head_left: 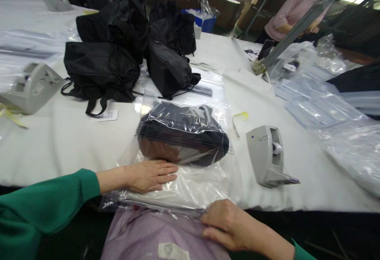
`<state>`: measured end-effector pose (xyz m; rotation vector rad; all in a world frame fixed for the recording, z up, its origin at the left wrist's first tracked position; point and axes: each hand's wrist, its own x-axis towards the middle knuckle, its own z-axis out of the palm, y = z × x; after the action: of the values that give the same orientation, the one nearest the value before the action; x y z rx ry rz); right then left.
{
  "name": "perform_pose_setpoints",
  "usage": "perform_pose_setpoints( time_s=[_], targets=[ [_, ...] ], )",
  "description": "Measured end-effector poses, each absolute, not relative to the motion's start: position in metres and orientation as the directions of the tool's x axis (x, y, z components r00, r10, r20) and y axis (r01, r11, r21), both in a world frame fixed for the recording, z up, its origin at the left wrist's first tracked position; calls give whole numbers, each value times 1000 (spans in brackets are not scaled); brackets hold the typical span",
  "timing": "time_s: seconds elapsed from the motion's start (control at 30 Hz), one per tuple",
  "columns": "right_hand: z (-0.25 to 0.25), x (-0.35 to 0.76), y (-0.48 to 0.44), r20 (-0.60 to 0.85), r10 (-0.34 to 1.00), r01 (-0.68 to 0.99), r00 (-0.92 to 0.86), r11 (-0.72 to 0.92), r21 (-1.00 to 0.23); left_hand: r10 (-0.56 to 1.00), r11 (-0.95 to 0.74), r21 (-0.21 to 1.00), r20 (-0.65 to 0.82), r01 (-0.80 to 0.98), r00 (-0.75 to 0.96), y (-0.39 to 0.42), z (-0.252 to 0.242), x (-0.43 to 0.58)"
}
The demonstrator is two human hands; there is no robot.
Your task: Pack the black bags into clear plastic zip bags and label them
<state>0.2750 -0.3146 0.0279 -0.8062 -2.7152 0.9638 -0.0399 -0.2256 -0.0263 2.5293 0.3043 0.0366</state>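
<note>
A dark, rolled-looking fabric item [184, 133] lies inside a clear plastic bag [196, 184] at the table's front edge. My left hand [151, 176] rests flat on the bag just below the item, fingers stretched out. At the bag's near right corner my right hand [225, 222] has its fingers closed on the plastic edge. Behind the bag stand black drawstring bags [101, 67], one with a white tag [108, 115] by its strap. Printed flat plastic bags [204, 89] lie partly under the filled one.
Grey tape dispensers stand right [263, 155] and left [32, 87]. A strip of yellow tape [241, 115] lies beside the bag. Clear plastic bags [323, 105] cover the right side, near a metal post [293, 34]. Another person [292, 10] is behind it.
</note>
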Motion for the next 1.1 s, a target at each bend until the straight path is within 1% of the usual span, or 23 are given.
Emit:
perform_pose_setpoints(
  time_s=[0.07,0.13,0.2,0.27,0.3,0.37,0.47,0.53,0.6,0.7,0.73,0.77,0.83,0.93,1.07,1.1],
  targets=[
    [35,273,-309,8,588,417,-809,583,-697,194,-810,555,-50,189,980,-227,-32,-44],
    [27,269,-293,45,665,438,-746,539,-720,212,-799,568,-39,197,976,-228,-36,-45],
    [11,265,-277,-4,687,489,-727,513,-706,233,-788,580,-27,205,972,-228,-39,-46],
    [-4,262,-270,-92,649,530,-755,521,-669,233,-785,582,-39,212,972,-227,-39,-46],
    [-8,262,-272,-121,634,548,-764,539,-640,233,-778,589,-54,220,971,-226,-37,-46],
    [-7,261,-286,-133,631,585,-765,593,-553,271,-726,636,-86,262,959,-224,-28,-45],
    [1,259,-326,-115,639,630,-760,682,-371,440,-598,722,-67,347,896,-225,-12,-39],
    [-1,256,-352,-101,647,648,-755,716,-257,509,-577,722,-48,382,859,-231,-10,-33],
    [-10,254,-369,-55,684,682,-727,712,-168,477,-653,643,-63,401,877,-240,-16,-28],
    [-28,251,-378,59,735,731,-675,678,-75,390,-800,446,-120,400,913,-252,-34,-22],
    [-32,251,-378,102,736,735,-669,676,-53,378,-826,400,-128,396,917,-254,-39,-21],
    [-35,250,-378,144,727,731,-672,682,-35,373,-838,377,-130,394,919,-256,-43,-20],
    [-39,249,-379,217,676,691,-704,723,-12,367,-844,372,-124,386,922,-257,-47,-20],
    [-42,250,-382,285,615,635,-735,772,-28,377,-850,352,-113,392,919,-259,-43,-19],
    [-34,255,-375,371,599,608,-710,786,-106,387,-876,256,-132,408,913,-266,-22,-16],
    [-29,256,-369,360,581,584,-730,804,-115,385,-884,228,-142,408,912,-267,-17,-14]
  ],
)
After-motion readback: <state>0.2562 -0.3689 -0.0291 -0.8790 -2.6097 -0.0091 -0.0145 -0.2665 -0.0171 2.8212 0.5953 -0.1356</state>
